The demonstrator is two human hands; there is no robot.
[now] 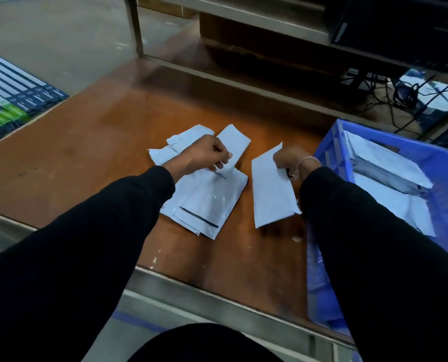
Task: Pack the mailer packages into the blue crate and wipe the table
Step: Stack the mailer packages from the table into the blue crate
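Both hands are clamped on mailers: the right hand (289, 159) lifts one mailer (271, 190) near the table's right edge beside the blue crate (330, 155), the left hand (208, 154) pinches a mailer on the pile (204, 202); they look light, floppy and slippery, best held at an edge.

Glossy plastic mailers (204, 202); worn brown wood-look table (92, 142); blue plastic crate (330, 150).

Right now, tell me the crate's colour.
Blue, with white mailers inside; the crate shows only in the head view.

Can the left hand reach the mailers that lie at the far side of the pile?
Probably yes. The left hand already pinches a mailer on the pile, and the far mailers lie just beyond its knuckles with nothing between.
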